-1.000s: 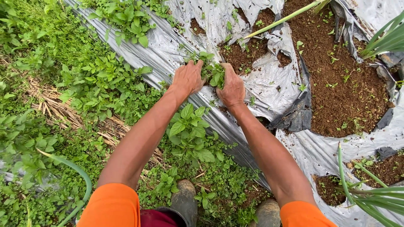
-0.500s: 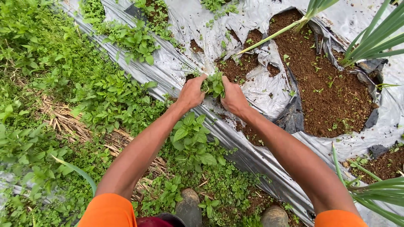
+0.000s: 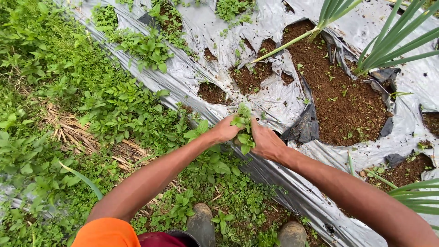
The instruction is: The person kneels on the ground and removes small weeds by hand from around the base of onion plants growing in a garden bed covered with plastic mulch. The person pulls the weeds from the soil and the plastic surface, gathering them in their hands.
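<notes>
Leafy weeds point(image 3: 123, 105) and a strip of dry straw point(image 3: 77, 130) cover the ground on the left, beside the edge of the silver plastic mulch point(image 3: 192, 77). Just above that edge the left hand point(image 3: 224, 130) and the right hand point(image 3: 266, 144) are both closed around one clump of green weeds point(image 3: 242, 130), held up between them. To the right lie open patches of brown soil point(image 3: 338, 100) and long green leaves point(image 3: 398, 43).

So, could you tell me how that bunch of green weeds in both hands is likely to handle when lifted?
The bunch of weeds probably feels light and floppy: thin stems and soft leaves droop between the left hand and right hand. It likely tears easily, and any soil on it may crumble off.
</notes>
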